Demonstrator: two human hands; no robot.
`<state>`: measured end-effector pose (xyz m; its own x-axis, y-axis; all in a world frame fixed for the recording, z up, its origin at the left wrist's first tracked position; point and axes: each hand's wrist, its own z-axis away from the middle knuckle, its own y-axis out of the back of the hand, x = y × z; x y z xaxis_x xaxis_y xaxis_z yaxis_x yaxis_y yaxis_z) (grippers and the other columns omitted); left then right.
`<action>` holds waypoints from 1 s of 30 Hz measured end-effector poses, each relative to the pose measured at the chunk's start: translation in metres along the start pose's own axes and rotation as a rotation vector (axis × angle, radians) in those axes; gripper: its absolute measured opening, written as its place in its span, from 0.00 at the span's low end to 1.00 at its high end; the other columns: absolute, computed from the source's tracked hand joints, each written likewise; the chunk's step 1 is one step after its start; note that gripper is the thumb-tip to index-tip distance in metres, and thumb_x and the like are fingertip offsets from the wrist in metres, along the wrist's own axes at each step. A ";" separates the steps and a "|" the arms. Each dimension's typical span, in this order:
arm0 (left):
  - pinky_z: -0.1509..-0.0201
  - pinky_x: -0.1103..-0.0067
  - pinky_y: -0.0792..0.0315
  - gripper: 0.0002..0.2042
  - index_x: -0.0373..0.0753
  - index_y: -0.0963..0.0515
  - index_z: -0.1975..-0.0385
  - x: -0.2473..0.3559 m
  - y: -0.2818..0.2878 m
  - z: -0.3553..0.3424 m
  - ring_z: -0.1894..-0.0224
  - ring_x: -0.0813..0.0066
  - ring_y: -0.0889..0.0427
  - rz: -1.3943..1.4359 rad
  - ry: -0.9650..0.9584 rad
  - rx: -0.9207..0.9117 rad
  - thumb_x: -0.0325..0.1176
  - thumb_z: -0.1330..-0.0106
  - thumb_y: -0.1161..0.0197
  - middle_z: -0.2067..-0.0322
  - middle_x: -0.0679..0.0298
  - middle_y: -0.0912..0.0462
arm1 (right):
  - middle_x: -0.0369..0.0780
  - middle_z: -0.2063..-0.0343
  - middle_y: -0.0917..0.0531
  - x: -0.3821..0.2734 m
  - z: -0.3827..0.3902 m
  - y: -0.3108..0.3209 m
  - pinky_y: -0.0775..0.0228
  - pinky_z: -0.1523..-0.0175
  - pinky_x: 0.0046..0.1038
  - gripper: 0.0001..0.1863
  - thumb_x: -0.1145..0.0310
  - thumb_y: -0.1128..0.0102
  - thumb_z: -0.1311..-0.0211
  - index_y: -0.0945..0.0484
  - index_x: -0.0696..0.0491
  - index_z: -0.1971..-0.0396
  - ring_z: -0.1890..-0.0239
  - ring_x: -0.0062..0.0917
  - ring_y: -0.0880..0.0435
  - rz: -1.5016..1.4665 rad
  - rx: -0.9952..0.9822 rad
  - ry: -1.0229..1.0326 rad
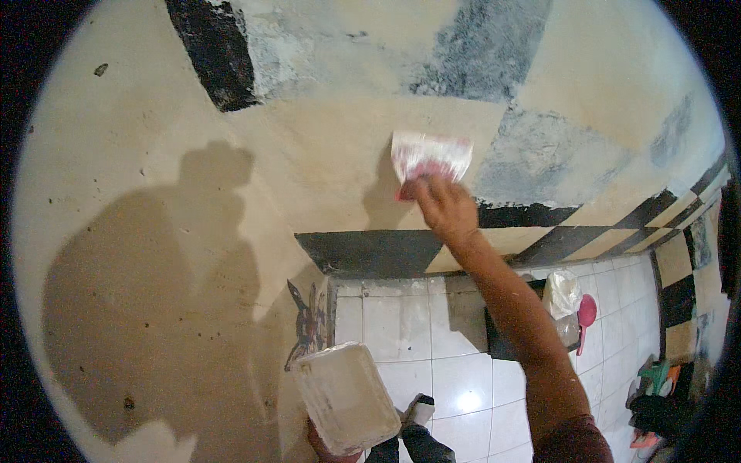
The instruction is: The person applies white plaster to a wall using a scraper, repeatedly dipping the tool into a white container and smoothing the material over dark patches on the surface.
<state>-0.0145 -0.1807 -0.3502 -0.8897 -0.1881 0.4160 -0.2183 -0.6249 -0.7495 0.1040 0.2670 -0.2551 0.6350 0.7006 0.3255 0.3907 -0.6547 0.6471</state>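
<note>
My right hand (446,207) reaches up to the wall (332,162), its fingers closed on a flat putty spreader (434,153). The spreader's broad face is smeared white over red or pink, and it looks to be at or very near the beige surface. Low on the left, my left hand (323,446) supports a shallow whitish plastic tub (346,395) from its lower edge; most of that hand's fingers are hidden under it. Pale residue coats the tub's inside. Around the spreader, the wall carries black painted squares (382,253) and squares whitened with a patchy coat (532,158).
White floor tiles (463,386) lie below. By the wall's foot to the right are a dark box (502,339), a white plastic bag (562,293) and a pink dipper (587,312). Mixed clutter (656,386) sits at far right. A bare wall section with my shadow stands left.
</note>
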 end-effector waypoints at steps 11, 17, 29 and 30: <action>0.36 0.47 0.40 0.30 0.47 0.39 0.36 -0.018 0.027 -0.013 0.39 0.52 0.33 0.265 -0.007 -0.102 0.54 0.36 0.48 0.38 0.58 0.35 | 0.36 0.72 0.27 0.004 -0.017 0.058 0.30 0.71 0.27 0.15 0.72 0.39 0.56 0.26 0.51 0.64 0.72 0.26 0.23 -0.152 0.193 0.013; 0.36 0.48 0.39 0.30 0.47 0.38 0.36 -0.030 0.012 -0.043 0.39 0.53 0.32 0.212 0.027 -0.109 0.55 0.36 0.48 0.38 0.59 0.34 | 0.36 0.72 0.27 0.043 -0.046 0.034 0.31 0.70 0.26 0.11 0.71 0.40 0.52 0.26 0.50 0.65 0.72 0.26 0.24 -0.008 0.223 -0.026; 0.37 0.48 0.38 0.30 0.48 0.36 0.37 -0.033 0.002 -0.060 0.39 0.54 0.31 0.166 0.067 -0.103 0.56 0.36 0.49 0.40 0.60 0.31 | 0.41 0.83 0.33 -0.146 0.244 0.110 0.41 0.75 0.33 0.08 0.72 0.44 0.48 0.33 0.56 0.79 0.80 0.34 0.33 -0.628 -0.133 -1.159; 0.37 0.49 0.38 0.30 0.48 0.36 0.37 -0.030 -0.006 -0.053 0.40 0.54 0.31 0.160 0.077 -0.101 0.56 0.36 0.49 0.41 0.60 0.31 | 0.35 0.82 0.32 -0.163 0.250 0.132 0.40 0.75 0.27 0.07 0.72 0.45 0.46 0.33 0.55 0.79 0.79 0.26 0.31 -0.838 -0.030 -1.438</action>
<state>-0.0082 -0.1311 -0.3858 -0.9434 -0.2179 0.2499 -0.1075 -0.5119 -0.8523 0.2186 -0.0041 -0.3952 0.3318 0.0049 -0.9434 0.9163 -0.2395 0.3210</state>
